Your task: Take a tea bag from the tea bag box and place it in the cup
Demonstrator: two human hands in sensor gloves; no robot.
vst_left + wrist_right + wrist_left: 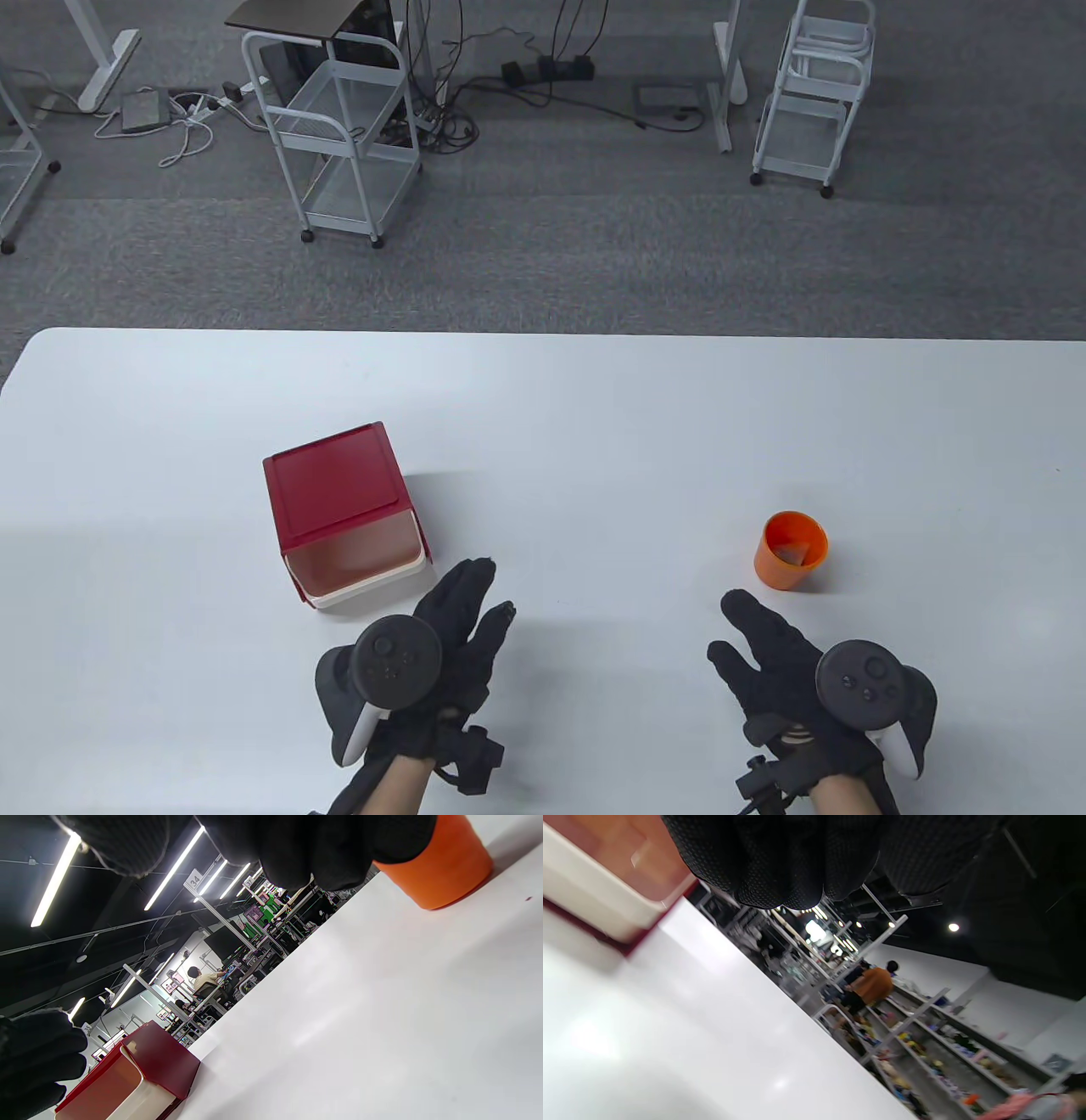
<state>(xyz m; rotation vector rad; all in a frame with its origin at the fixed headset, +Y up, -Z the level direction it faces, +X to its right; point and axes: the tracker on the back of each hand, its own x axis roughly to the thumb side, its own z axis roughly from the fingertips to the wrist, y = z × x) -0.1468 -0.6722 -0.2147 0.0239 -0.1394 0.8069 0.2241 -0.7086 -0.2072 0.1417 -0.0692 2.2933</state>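
Tea bag box (339, 509): contents not readable through the tinted front flap; in left wrist view it's cropped by the upper-left corner. Cup (791, 549): pale object inside, too small to identify; in right wrist view the rim is hidden behind gloved fingers (322, 849). Both forearms are cut off at the table view's bottom edge.

Both hands wear black textured fabric gloves. The left hand (462, 628) carries a round black tracker (394, 658) with small buttons and a white grip; the right hand (768, 658) has a matching one (859, 679). Black modules with thin cables sit at each wrist, and bare skin shows on the forearms below them.
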